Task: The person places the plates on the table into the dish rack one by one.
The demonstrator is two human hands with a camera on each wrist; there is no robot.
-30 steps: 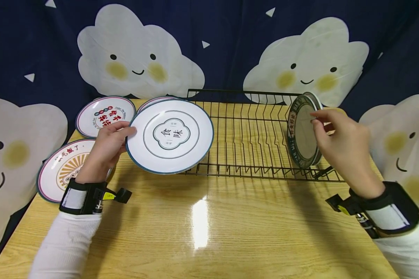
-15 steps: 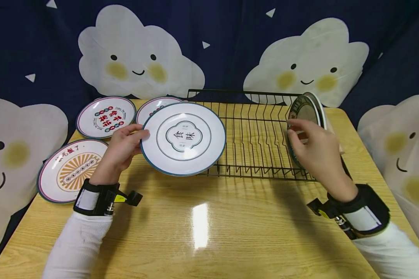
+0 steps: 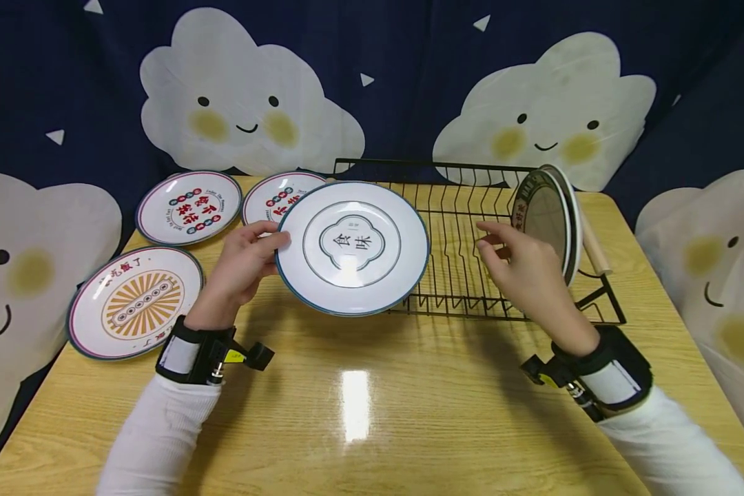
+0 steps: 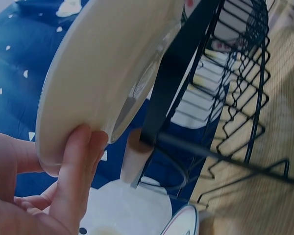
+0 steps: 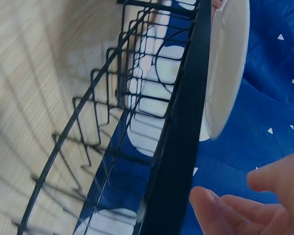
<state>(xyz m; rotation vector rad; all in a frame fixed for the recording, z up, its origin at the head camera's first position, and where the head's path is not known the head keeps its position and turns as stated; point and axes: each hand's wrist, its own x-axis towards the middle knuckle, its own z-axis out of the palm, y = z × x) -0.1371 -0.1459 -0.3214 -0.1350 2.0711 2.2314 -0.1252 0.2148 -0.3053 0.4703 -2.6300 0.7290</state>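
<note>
My left hand (image 3: 243, 265) pinches the left rim of a white plate (image 3: 353, 296) with a blue edge and black characters. In the left wrist view, the thumb and fingers lie on both sides of that plate's rim. The plate hangs tilted over the left part of a black wire dish rack (image 3: 452, 303). My right hand (image 3: 523, 265) hovers above the rack, right of the plate and apart from it, with nothing between thumb and fingers. Behind the right hand, plates with a dark patterned rim (image 3: 536, 193) stand upright at the rack's right end.
Two white plates with red characters, one at the left (image 3: 189, 234) and one partly hidden (image 3: 266, 189), lie at the back left. A plate with an orange sunburst (image 3: 161, 275) lies nearer. A pale wooden handle (image 3: 595, 251) is at the rack's right end.
My left hand has carried the white plate to the right, over the rack. My right hand has left the upright plates' rim and moved left, toward the held plate.
</note>
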